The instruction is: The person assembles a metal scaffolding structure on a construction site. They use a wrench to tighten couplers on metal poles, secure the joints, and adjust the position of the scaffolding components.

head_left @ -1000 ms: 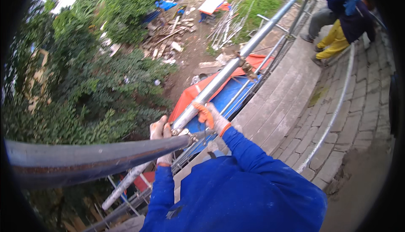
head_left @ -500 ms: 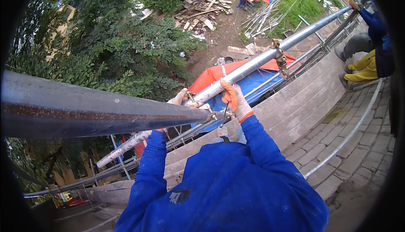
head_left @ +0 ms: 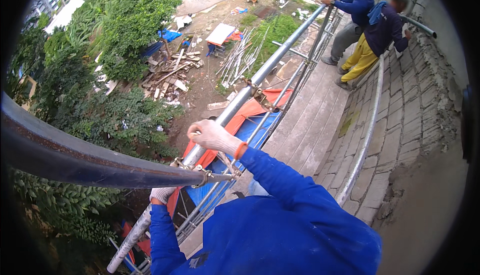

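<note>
A silver scaffold pipe point(head_left: 274, 61) runs diagonally away from me. A dark, rust-streaked pole point(head_left: 100, 161) crosses it from the left, with a metal clamp point(head_left: 204, 174) near their crossing. My left hand point(head_left: 162, 194), in a pale glove, is beside the silver pipe below the pole; the pole and pipe hide most of its fingers. My right hand point(head_left: 216, 136), gloved with an orange cuff, is raised over the silver pipe, its fingers curled together. Whatever it may hold is hidden. Below its wrist, a slim metal piece point(head_left: 227, 162) reaches down toward the pole's end.
Another clamp point(head_left: 262, 98) sits farther along the pipe. A plank walkway point(head_left: 305, 125) runs beside a block wall point(head_left: 395, 115). Two people point(head_left: 367, 30) stand at its far end. A curved pipe point(head_left: 367, 145) lies along the wall. Orange and blue tarps point(head_left: 250, 110) spread below.
The view has swung to the right, showing more of the wall and both people. My right hand has lifted from beside the clamp to above the pipe; my left hand stays near the crossing.
</note>
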The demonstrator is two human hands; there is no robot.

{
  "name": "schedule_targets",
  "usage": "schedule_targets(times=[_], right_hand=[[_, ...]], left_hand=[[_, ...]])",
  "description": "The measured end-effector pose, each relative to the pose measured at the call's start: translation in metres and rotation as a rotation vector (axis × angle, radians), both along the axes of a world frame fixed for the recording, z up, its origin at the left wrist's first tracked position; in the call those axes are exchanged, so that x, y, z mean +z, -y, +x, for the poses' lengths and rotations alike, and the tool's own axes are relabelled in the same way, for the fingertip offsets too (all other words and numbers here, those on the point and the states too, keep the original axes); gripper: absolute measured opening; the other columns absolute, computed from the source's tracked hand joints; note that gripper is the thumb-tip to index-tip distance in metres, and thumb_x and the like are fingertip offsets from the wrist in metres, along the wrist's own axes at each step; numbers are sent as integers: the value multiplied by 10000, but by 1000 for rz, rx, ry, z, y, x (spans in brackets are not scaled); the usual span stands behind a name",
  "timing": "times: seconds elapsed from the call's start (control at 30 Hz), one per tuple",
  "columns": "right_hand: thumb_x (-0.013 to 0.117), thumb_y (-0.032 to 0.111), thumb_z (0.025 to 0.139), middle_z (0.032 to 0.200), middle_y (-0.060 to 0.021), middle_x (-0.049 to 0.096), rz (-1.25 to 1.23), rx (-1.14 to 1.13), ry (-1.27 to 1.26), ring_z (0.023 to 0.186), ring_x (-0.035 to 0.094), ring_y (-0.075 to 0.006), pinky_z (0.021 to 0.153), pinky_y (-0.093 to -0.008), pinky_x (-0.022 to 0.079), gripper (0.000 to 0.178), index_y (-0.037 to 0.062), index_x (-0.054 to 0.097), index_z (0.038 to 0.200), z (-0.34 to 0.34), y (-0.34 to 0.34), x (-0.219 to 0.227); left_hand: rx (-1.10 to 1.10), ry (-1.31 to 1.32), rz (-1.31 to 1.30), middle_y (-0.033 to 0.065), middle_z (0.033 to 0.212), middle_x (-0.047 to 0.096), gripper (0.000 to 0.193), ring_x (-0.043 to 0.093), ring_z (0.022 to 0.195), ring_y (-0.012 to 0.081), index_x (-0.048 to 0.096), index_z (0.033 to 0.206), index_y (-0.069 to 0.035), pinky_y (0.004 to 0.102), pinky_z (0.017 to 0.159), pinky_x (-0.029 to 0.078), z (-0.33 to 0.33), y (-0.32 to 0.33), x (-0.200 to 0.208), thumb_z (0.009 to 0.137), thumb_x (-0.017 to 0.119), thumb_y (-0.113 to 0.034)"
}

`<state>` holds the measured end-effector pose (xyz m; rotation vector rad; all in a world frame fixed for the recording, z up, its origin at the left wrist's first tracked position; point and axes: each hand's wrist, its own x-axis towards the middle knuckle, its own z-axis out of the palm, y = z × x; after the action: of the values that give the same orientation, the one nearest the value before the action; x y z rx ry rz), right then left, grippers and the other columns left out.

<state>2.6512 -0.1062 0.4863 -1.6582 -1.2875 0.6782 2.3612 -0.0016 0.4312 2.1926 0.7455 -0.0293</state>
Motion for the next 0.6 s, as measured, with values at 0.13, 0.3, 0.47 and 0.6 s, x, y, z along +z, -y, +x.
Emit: schedule_targets(times=[0.13, 0.3, 0.47, 0.6], right_hand=[[632, 344, 888, 928, -163, 762, -448, 423, 479, 838, 734, -317, 758, -427, 562, 349, 22, 766, 901, -41, -82, -11], [688, 164, 827, 833, -120, 708, -548, 760, 263, 718, 660, -202, 699, -394, 535, 176, 23, 770, 892, -60, -122, -60], [699, 68, 761, 938, -54, 756, 1, 1221, 868, 820, 702, -163, 725, -352, 540, 331, 67, 722, 1091, -44, -163, -125], [670, 107, 799, 1130, -63, 739, -245, 1099, 12, 1051, 697, -208, 915, -326, 527, 432, 53, 681, 1228, 17, -166, -232]], left_hand=[[-101, -52, -10, 181, 1248, 676, 314, 623, 1183, 350, 644, 1234, -44, 440, 1029, 464, 8, -1, -10, 989, 602, -235], [-65, 66, 70, 165, 1126, 715, 279, 663, 1067, 333, 678, 1178, -20, 416, 954, 505, -4, 2, -3, 948, 679, -178], [120, 83, -10, 184, 1111, 737, 341, 704, 1039, 315, 689, 1191, -6, 397, 903, 533, -3, 12, 8, 906, 751, -181], [2, 6, 87, 199, 994, 746, 374, 723, 962, 302, 688, 1154, 13, 416, 852, 540, 34, 32, 28, 913, 724, -271]])
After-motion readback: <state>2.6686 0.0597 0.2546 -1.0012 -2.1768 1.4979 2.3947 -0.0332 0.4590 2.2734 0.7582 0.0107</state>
